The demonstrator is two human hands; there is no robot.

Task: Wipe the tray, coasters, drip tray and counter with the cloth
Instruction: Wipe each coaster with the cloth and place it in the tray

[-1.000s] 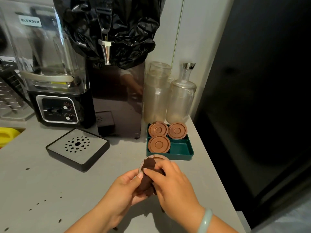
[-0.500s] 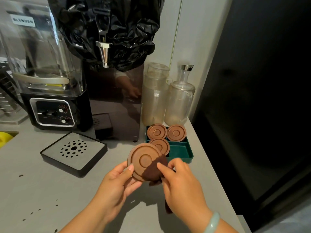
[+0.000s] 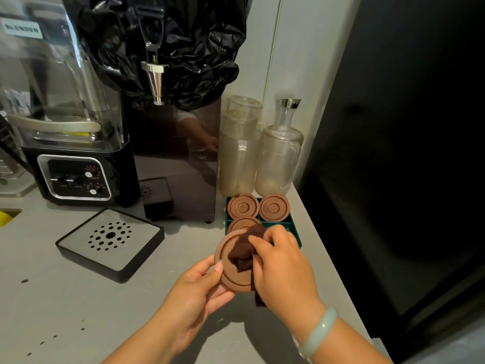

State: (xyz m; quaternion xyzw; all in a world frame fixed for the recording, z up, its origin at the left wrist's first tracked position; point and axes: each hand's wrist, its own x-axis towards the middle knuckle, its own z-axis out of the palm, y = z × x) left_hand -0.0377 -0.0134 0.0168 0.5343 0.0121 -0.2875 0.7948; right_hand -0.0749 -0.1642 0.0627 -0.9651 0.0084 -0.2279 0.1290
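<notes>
Hands above grey desk (image 3: pixel 65 298): left hand (image 3: pixel 194 292) fingers grasp round brown coaster (image 3: pixel 231 274); right hand (image 3: pixel 283 269) fingers pinch crumpled dark-brown cloth (image 3: pixel 244 252), hiding its centre. Beyond, green compartmented tray (image 3: pixel 290 227): three coasters, one partly hidden.

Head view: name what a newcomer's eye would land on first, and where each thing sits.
At centre, two hands work over the grey counter: the left hand holds up a brown coaster while the right hand presses a dark cloth onto it. Behind them, three more coasters lie in a green tray. To the left sits a black drip tray with a perforated top.
</notes>
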